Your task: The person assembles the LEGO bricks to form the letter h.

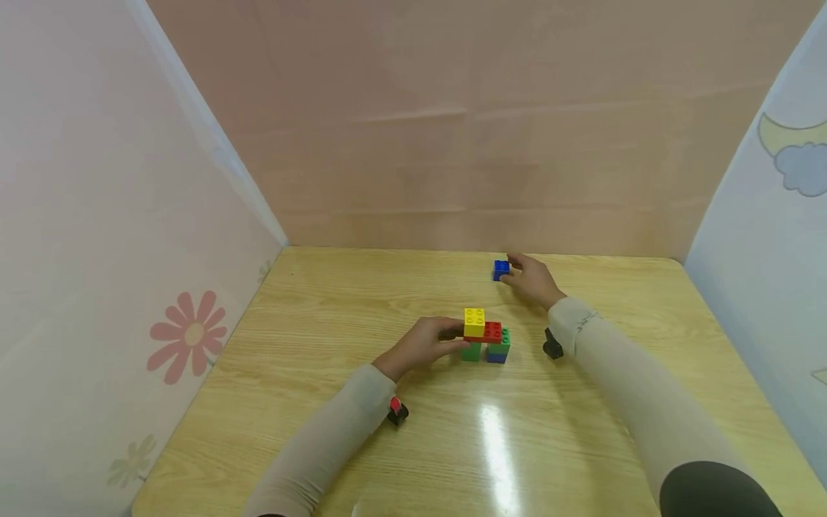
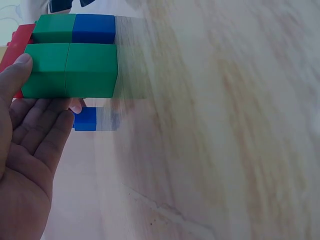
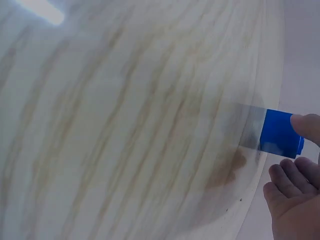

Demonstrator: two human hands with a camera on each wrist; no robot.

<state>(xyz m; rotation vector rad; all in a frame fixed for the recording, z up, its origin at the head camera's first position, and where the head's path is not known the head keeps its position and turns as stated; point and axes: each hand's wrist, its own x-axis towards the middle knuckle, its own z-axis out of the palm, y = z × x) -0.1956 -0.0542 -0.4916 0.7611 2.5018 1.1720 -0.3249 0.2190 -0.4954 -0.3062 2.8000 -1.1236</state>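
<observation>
A small structure of toy bricks stands on the table: a yellow brick (image 1: 474, 323) on a red brick (image 1: 493, 332), which bridges two columns. One column is of green bricks (image 2: 70, 71); the other has a green brick above a blue one (image 2: 94, 28). My left hand (image 1: 426, 343) holds the structure's left side, thumb on the near face and fingers behind. Farther back sits a separate blue brick (image 1: 501, 270). Around its right side is my right hand (image 1: 531, 281), thumb at the brick (image 3: 281, 133) and the other fingers apart from it.
The wooden table (image 1: 362, 287) ends at a beige wall (image 1: 452, 143) just behind the separate blue brick. Pale printed panels stand at left (image 1: 97, 215) and right (image 1: 775, 237). A dark wrist device (image 1: 397, 413) hangs under the left wrist, another (image 1: 553, 345) under the right.
</observation>
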